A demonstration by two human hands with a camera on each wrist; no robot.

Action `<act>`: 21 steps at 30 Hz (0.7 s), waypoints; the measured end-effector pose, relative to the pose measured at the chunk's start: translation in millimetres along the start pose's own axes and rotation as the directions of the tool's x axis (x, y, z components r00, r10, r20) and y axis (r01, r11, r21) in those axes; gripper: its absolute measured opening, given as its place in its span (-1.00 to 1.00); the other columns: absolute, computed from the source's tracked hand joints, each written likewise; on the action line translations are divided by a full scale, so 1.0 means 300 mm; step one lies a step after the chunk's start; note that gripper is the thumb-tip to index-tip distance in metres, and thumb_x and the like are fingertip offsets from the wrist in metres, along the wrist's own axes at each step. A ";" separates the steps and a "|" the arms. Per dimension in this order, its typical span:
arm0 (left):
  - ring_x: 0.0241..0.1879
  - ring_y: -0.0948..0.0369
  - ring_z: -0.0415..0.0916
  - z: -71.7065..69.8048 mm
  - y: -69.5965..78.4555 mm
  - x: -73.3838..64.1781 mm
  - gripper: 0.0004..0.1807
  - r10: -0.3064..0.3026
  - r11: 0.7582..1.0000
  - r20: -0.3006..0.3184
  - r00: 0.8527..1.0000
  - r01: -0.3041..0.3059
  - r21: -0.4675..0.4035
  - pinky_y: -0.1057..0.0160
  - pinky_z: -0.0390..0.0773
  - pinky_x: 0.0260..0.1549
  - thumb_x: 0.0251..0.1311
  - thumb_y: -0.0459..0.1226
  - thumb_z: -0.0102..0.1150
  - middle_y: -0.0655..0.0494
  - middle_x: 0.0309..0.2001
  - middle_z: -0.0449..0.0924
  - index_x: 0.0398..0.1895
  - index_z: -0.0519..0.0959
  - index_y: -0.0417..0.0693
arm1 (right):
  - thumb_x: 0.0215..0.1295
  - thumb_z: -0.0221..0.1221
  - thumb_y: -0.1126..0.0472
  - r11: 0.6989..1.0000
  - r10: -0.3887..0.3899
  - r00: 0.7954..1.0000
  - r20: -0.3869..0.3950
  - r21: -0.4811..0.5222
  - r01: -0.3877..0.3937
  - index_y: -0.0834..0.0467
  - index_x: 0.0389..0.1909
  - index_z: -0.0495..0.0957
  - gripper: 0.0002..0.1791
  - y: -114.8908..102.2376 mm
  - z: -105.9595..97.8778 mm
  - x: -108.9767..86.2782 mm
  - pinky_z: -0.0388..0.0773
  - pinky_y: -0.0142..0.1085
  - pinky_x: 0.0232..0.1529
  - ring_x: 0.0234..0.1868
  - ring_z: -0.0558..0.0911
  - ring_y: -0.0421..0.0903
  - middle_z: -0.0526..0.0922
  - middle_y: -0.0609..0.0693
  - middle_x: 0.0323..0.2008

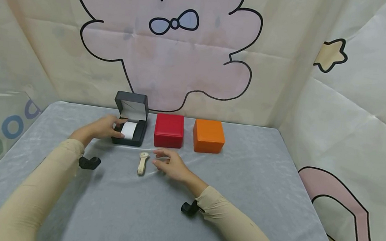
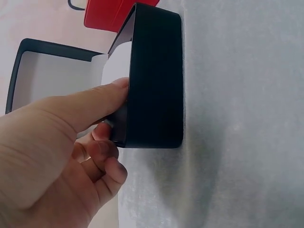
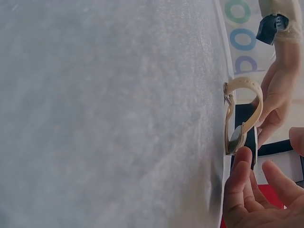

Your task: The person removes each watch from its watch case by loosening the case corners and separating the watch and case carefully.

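At the back left, a black watch box (image 1: 138, 133) stands with its lid (image 1: 132, 103) raised. A white watch cushion (image 1: 129, 130) sits inside it. My left hand (image 1: 105, 126) reaches in from the left and pinches the cushion between thumb and index finger; the thumb (image 2: 107, 97) shows against it in the left wrist view, while the index fingertip is hidden there. A cream-strapped wristwatch (image 1: 142, 164) lies in front of the box, its strap looped. Just right of the watch, my right hand (image 1: 172, 166) is held with fingers loosely bent and apart, holding nothing.
A red box (image 1: 169, 131) and an orange box (image 1: 209, 136) stand shut in a row right of the black box. Grey cloth (image 1: 133, 216) covers the table. A printed curtain (image 1: 201, 78) hangs behind its back edge.
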State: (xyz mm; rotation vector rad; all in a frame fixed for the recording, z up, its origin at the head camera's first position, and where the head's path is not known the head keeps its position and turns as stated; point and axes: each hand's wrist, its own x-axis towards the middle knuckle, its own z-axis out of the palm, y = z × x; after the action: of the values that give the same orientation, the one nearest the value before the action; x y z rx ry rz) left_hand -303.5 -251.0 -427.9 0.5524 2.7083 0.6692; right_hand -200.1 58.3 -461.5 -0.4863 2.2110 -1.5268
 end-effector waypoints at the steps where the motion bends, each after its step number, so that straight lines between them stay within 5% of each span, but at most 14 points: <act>1: -0.28 0.08 0.32 -0.001 0.000 0.001 -0.20 0.005 1.000 0.005 1.000 -0.005 0.008 0.17 0.35 -0.28 0.24 -0.20 0.37 -0.26 -0.08 0.58 0.44 0.27 -0.41 | 0.44 0.20 0.20 1.000 -0.002 1.000 -0.004 -0.006 0.002 0.19 0.34 0.48 -0.52 0.000 0.000 -0.001 0.47 -0.44 -0.40 -0.21 0.66 0.16 0.58 0.24 0.24; 11: -0.30 0.09 0.29 0.004 -0.007 0.002 -0.18 -0.017 1.000 0.016 1.000 0.017 -0.009 0.21 0.31 -0.31 0.27 -0.19 0.33 -0.22 -0.10 0.50 0.46 0.22 -0.44 | 0.45 0.19 0.19 1.000 -0.014 1.000 -0.015 -0.016 0.014 0.21 0.33 0.48 -0.53 -0.004 -0.011 -0.008 0.49 -0.43 -0.38 -0.30 0.63 -0.08 0.59 0.22 0.22; 21: -0.03 -0.14 0.59 -0.005 0.012 -0.034 -0.37 -0.033 0.999 -0.067 0.997 0.031 -0.043 -0.01 0.57 -0.19 0.43 -0.15 0.12 -0.36 0.01 0.62 0.40 0.34 -0.40 | 0.47 0.15 0.17 0.999 -0.025 1.000 -0.015 -0.024 0.025 0.20 0.35 0.45 -0.52 -0.008 -0.042 -0.019 0.49 -0.41 -0.35 -0.18 0.67 0.19 0.59 0.21 0.20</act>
State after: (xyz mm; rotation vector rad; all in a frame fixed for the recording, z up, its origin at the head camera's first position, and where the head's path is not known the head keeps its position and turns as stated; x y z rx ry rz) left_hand -293.9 -253.2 -423.0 0.4836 2.7530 0.7471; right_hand -201.6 70.5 -454.6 -0.5130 2.2457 -1.5233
